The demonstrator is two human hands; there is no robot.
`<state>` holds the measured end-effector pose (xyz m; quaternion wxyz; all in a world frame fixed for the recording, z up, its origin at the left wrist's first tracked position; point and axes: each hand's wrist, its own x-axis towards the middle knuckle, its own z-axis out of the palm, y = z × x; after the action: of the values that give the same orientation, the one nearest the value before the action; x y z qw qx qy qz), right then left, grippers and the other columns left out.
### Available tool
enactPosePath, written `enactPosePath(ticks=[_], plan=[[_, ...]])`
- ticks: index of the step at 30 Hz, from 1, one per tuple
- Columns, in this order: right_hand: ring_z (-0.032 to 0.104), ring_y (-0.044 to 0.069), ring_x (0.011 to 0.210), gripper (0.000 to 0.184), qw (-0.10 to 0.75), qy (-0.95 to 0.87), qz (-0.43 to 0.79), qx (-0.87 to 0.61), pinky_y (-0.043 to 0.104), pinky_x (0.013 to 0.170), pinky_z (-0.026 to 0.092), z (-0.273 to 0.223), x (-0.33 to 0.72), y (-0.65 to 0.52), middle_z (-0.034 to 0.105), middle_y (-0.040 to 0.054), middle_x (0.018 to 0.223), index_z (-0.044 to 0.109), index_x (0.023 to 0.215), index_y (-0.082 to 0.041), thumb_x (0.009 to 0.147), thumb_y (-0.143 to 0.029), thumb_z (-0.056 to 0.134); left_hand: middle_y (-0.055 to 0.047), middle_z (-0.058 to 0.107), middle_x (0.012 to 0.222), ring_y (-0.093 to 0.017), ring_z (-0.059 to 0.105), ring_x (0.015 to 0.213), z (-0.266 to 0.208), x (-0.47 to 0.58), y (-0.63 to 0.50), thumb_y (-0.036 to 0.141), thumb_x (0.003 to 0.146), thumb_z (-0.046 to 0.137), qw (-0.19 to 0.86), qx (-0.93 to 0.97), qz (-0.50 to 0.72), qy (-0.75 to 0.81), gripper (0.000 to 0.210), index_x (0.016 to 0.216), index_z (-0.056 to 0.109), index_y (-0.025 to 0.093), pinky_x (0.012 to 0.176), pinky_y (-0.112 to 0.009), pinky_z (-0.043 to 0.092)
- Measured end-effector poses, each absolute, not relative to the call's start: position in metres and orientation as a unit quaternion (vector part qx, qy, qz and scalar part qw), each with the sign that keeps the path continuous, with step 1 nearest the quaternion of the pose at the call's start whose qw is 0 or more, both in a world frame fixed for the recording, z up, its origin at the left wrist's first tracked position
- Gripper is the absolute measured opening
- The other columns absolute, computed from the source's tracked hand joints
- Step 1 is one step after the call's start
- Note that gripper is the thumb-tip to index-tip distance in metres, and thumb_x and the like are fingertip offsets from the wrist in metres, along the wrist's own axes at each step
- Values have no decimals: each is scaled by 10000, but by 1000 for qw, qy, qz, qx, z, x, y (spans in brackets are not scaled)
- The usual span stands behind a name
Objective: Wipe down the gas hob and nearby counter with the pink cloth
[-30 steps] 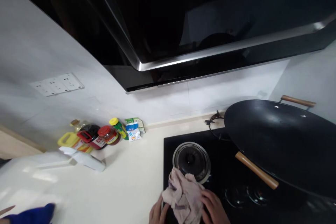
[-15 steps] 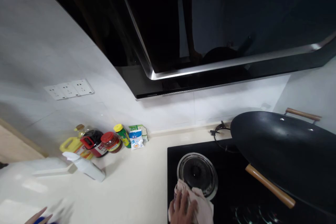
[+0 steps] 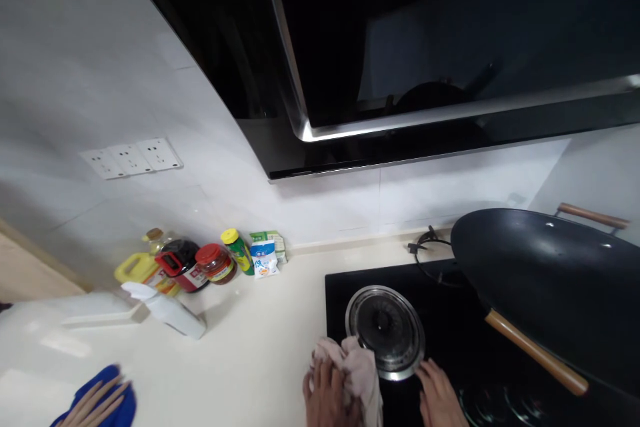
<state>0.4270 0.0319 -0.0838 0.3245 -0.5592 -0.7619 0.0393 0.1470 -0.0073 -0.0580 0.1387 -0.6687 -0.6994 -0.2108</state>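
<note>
My left hand (image 3: 326,397) presses on a crumpled pale pink cloth (image 3: 363,373), fingers bent into its folds. The cloth lies across the left front edge of the black cooktop (image 3: 336,300). Right of it, my right hand (image 3: 440,395) rests with fingers stretched at the lower right rim of the round metal-ringed burner (image 3: 384,330). Nothing shows in that hand. Both wrists are cut off by the lower picture edge.
At the lower left, another person's hand (image 3: 97,407) lies on a blue cloth (image 3: 123,397). A white spray bottle (image 3: 170,310) and several seasoning containers (image 3: 216,263) stand by the wall. A large black wok (image 3: 540,280) covers the cooktop's right side. The range hood (image 3: 400,140) hangs above.
My left hand and the pink cloth have moved left, off the burner to the cooktop's edge. My right hand has come into view. The other person's hand and blue cloth have moved further in.
</note>
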Motion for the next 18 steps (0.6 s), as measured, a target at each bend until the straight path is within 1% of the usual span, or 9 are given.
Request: enactPosePath(ticks=[1,3,6,8,10,13,15,18], plan=[[575,330,1350,504,306,-759,37,-574,511,1136,477,-87,431,47,675,128,1370,687,1337,-188,955,-321,386,-113,698,1325,-348,557,1294,-51,145,-3,469,779,696,144,-664,-213,-702,420,1160,712,291,1106,-574,339],[511,328,1417,548,275,-739,22,-615,512,1200,400,-90,440,72,617,177,1448,661,1342,-88,979,-319,323,-135,658,1398,-351,526,1340,-40,146,9,440,805,686,159,-669,-218,-692,512,1286,675,268,1124,-576,335],[431,320,1486,614,241,-726,3,-644,528,1261,288,-90,446,91,533,186,1542,606,1405,-48,998,-356,265,-156,553,1529,-413,431,1438,-34,152,27,466,795,711,155,-684,-217,-679,702,1461,565,301,1129,-623,344],[406,308,1505,639,226,-729,-5,-646,522,1272,259,-89,448,94,504,182,1570,590,1426,-44,1003,-371,240,-149,477,1600,-453,364,1489,-31,156,38,478,795,722,121,-689,-209,-683,766,1517,498,355,1126,-661,353],[406,301,1506,658,216,-731,-13,-647,511,1275,250,-87,447,93,501,181,1573,590,1426,-37,1007,-380,217,-143,426,1641,-460,327,1518,-25,158,50,477,825,705,78,-690,-199,-692,754,1534,467,383,1136,-677,354],[394,296,1514,676,211,-733,-23,-647,494,1281,233,-83,447,90,493,182,1579,580,1435,-20,1019,-392,198,-136,413,1654,-437,320,1533,-10,156,74,492,900,634,25,-677,-190,-711,634,1512,496,401,1158,-672,346],[366,293,1529,676,206,-732,-25,-649,492,1284,219,-80,447,88,482,185,1587,573,1441,-14,1026,-388,194,-127,429,1647,-426,327,1531,1,155,93,498,934,594,10,-665,-188,-723,561,1483,537,400,1167,-668,340],[346,283,1539,667,193,-733,-20,-652,492,1282,218,-74,447,87,472,174,1598,566,1451,-26,1034,-384,188,-115,425,1653,-413,308,1543,10,158,111,473,963,556,4,-656,-185,-732,519,1473,554,380,1179,-660,333]])
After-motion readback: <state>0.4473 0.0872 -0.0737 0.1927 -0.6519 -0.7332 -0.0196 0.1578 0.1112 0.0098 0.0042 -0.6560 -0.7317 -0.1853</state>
